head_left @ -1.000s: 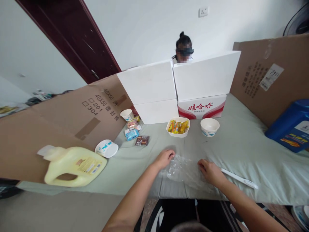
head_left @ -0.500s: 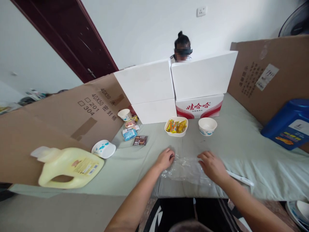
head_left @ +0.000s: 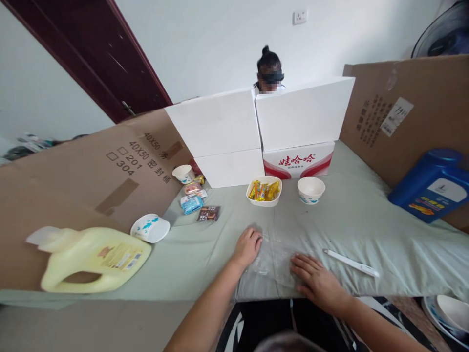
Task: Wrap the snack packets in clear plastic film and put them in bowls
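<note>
A clear, crinkled plastic bag (head_left: 274,256) lies on the green cloth in front of me. At its left edge, my left hand (head_left: 248,248) has its fingers curled down on the plastic. My right hand (head_left: 318,282) lies flat across the bag's right part, fingers stretched out. To the right of that hand rests a slim white tool (head_left: 351,262), its exact kind unclear. Beyond my hands stand a white bowl holding yellow-wrapped snacks (head_left: 264,191) and a blue-patterned paper bowl (head_left: 311,190). A brown snack packet (head_left: 208,213) lies left of them.
White boxes (head_left: 223,127) form a wall at the back, with a person (head_left: 269,68) behind. A yellow jug (head_left: 95,259), a tipped bowl (head_left: 150,228) and several packets (head_left: 192,204) are at left. A blue bottle (head_left: 432,186) leans by the right cardboard panel (head_left: 370,98).
My right hand has moved toward me and flattened over the bag, uncovering more of the white tool. My left hand stays at the bag's left edge. The view has shifted slightly.
</note>
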The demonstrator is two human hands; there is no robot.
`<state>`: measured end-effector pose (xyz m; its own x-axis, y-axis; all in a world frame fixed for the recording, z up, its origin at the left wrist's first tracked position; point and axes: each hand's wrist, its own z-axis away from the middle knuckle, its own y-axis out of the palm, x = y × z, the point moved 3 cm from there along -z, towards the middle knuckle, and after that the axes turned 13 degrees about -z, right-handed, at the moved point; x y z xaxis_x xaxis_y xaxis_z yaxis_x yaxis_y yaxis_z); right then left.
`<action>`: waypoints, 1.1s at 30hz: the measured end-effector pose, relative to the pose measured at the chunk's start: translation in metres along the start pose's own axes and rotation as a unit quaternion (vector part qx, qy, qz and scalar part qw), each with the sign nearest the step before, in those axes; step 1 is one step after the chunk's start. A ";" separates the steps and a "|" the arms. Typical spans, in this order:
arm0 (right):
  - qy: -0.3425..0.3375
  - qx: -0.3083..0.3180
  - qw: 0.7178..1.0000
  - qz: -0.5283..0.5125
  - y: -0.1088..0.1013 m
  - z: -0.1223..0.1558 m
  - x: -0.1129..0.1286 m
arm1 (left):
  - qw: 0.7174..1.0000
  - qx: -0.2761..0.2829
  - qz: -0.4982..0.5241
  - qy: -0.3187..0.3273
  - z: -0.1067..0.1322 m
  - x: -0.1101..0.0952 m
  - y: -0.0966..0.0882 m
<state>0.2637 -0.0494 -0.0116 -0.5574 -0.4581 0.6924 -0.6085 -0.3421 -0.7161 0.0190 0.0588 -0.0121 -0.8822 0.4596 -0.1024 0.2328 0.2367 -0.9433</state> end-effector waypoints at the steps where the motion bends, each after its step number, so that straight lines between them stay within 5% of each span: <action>1: 0.022 -0.036 0.999 0.006 -0.007 0.006 -0.005 | 1.000 -0.004 -0.006 0.002 0.000 0.000 0.000; 7: 0.077 -0.216 0.972 0.044 -0.034 0.002 -0.011 | 0.999 -0.009 -0.035 0.009 0.001 -0.002 0.000; 15: 0.086 -0.138 0.975 0.151 -0.024 -0.054 0.002 | 0.999 -0.011 -0.042 0.014 0.003 -0.003 -0.001; 21: 0.111 -0.202 0.943 0.242 -0.025 -0.054 -0.022 | 0.999 -0.014 -0.039 0.008 0.003 -0.002 0.000; 25: 0.107 -0.207 0.941 0.246 -0.026 -0.051 -0.018 | 0.999 -0.012 -0.036 0.004 0.003 -0.001 0.000; 29: 0.018 -0.229 0.949 0.218 -0.014 -0.050 0.002 | 0.999 -0.005 -0.037 0.001 0.004 -0.003 0.001; 33: -0.051 -0.176 0.969 0.168 0.015 -0.046 0.007 | 0.999 0.003 -0.044 -0.013 -0.001 0.004 0.000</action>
<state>0.2251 -0.0203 -0.0130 -0.7104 -0.5792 0.3999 -0.5668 0.1340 -0.8129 0.0161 0.0612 -0.0125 -0.9095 0.4149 -0.0268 0.1511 0.2697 -0.9510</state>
